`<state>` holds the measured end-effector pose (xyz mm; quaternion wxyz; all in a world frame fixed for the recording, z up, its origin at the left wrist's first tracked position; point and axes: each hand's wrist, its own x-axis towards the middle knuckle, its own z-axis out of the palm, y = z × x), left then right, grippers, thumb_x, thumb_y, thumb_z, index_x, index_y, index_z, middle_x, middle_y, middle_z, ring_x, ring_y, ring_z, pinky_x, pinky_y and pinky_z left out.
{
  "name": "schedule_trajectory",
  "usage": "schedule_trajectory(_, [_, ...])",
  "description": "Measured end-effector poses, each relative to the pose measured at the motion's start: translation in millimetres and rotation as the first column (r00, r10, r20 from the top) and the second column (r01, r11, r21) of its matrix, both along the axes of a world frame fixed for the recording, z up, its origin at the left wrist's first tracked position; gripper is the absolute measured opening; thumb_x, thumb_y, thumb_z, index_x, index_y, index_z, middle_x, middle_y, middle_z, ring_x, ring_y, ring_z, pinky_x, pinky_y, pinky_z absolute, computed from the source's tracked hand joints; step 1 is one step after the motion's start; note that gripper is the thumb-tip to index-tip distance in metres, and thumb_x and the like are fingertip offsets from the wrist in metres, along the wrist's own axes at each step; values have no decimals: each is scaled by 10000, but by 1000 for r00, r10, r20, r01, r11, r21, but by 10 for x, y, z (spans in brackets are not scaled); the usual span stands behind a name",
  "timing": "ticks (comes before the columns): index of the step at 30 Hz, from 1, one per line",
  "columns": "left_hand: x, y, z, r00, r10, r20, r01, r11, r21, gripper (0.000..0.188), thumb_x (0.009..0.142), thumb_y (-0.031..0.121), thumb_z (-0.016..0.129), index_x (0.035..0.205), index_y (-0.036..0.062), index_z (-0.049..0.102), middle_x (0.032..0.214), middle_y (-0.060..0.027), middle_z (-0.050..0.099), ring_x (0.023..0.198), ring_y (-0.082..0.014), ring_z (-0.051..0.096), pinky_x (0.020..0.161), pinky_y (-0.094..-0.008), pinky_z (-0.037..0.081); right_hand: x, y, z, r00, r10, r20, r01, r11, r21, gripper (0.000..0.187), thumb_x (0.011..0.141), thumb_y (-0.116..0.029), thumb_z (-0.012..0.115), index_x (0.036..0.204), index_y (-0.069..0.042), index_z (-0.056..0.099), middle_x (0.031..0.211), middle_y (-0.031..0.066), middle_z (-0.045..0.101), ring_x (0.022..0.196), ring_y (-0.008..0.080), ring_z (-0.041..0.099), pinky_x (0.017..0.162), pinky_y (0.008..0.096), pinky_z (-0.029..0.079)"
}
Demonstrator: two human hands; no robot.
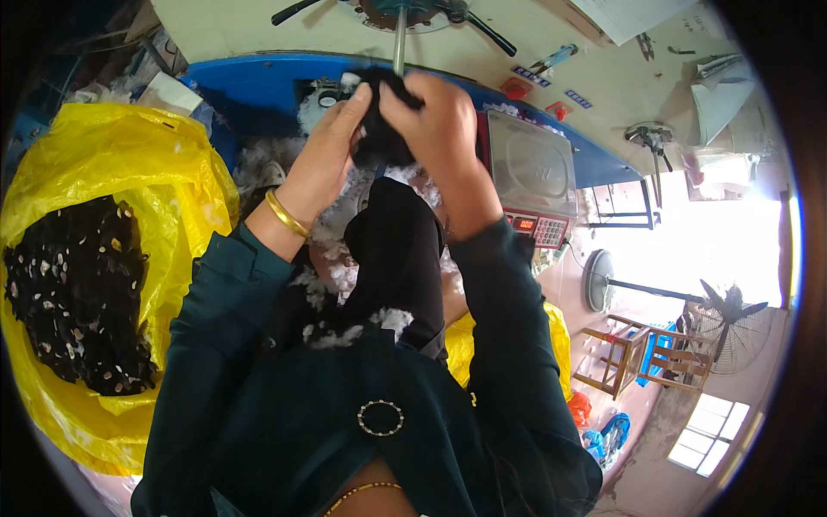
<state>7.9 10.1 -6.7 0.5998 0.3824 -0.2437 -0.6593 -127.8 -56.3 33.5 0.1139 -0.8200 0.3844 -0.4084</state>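
Close under a thin metal tube (400, 41), my two hands hold a small black, soft-looking piece (384, 153). My left hand (329, 138), with a gold bangle at its wrist, presses the piece from the left with fingers closed. My right hand (438, 119) grips its upper right side, fingers curled round it. The tube's lower end is hidden behind the piece and my right hand, so I cannot tell whether it is inside. White fluffy stuffing (332, 228) lies below, with more tufts on my lap.
A big yellow bag (185, 164) at the left holds black pieces with pale spots (82, 293). A scale (532, 168) with a red display panel stands right of my hands. Black-handled levers (482, 33) flank the tube. Wooden stools (613, 355) and a fan (732, 314) are farther right.
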Motion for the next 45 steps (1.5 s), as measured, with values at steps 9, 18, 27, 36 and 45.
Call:
schedule_trajectory(9, [-88,-79,224,440,477,761,-81,865,-495,401,796,313,755,870,-28,556,684,-85,544,585,-176,526,560,-300,436,192,-916,-149,1000,2,-4,-2,989,-151,287,698,-322,681,679,-46,604,668,165,576,639,381,547,553,424,446])
schedule_trajectory(18, [-224,-67,171,199,325,925,88,934,-347,359,790,248,750,914,-33,564,756,-183,596,655,-328,574,580,-353,456,198,-947,-172,999,4,34,3,984,-180,293,677,-324,690,658,-53,580,662,161,561,638,385,531,541,431,434])
schedule_trajectory(27, [-109,100,-22,995,79,65,-72,992,-104,283,905,324,644,888,51,571,847,-48,650,773,-167,643,738,-312,556,78,-263,-23,995,-92,36,82,975,207,325,706,-308,669,619,-10,572,595,206,532,597,397,532,537,426,437])
schedule_trajectory(36, [-177,-298,-117,608,202,767,-20,971,-240,340,878,265,682,964,-46,575,861,-176,668,785,-247,692,653,-265,528,447,-939,59,944,-300,-134,320,933,166,304,710,-330,610,743,-33,659,814,192,654,804,384,624,673,448,503])
schedule_trajectory(45, [-200,104,69,728,291,621,-102,942,-321,243,879,130,637,1042,-44,591,870,-119,668,769,-195,662,702,-297,507,213,-379,96,976,-169,-135,197,952,235,335,733,-335,642,671,-11,587,677,204,586,674,404,567,610,438,469])
